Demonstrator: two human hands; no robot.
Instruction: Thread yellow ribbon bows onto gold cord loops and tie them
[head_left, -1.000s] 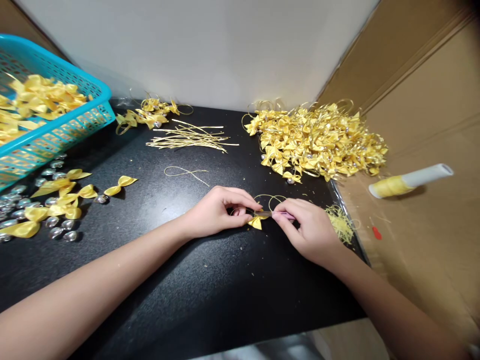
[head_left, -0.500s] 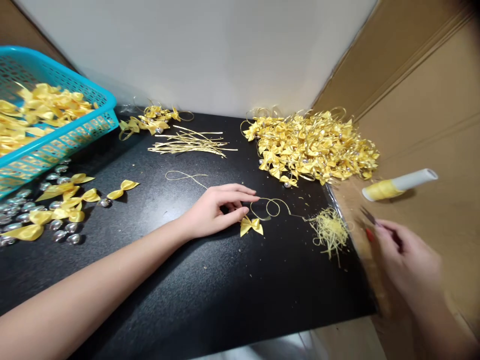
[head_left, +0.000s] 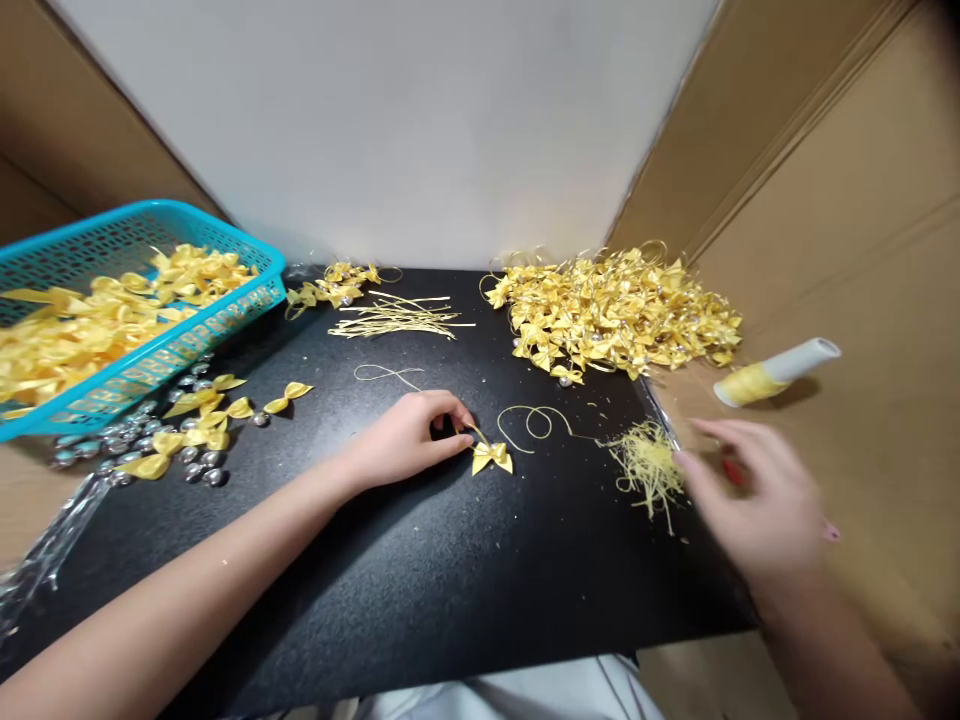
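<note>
My left hand point(head_left: 405, 442) rests on the black mat point(head_left: 450, 580) with its fingertips pinched on the thin gold cord point(head_left: 534, 420) of a small yellow ribbon bow point(head_left: 492, 458). The cord loops off to the right of the bow. My right hand point(head_left: 750, 495) hovers over the mat's right edge, blurred by motion, fingers stretched out toward a tuft of yellow thread clippings point(head_left: 649, 465), with nothing seen in it. A small pink object point(head_left: 829, 532) shows just beyond the hand, and a red bit point(head_left: 731, 470) lies under it.
A big heap of finished bows point(head_left: 615, 310) fills the back right. A blue basket point(head_left: 150, 360) of yellow ribbons stands at left, with loose bows and silver beads point(head_left: 187, 440) before it. Cut gold cords point(head_left: 394, 318) lie at the back. A yellow thread spool point(head_left: 772, 372) lies on cardboard.
My right hand left the bow, swung out right with the scissors, and now comes back leftward with fingers spread. My left hand's fingers closed on the cord. The view tilted down.
</note>
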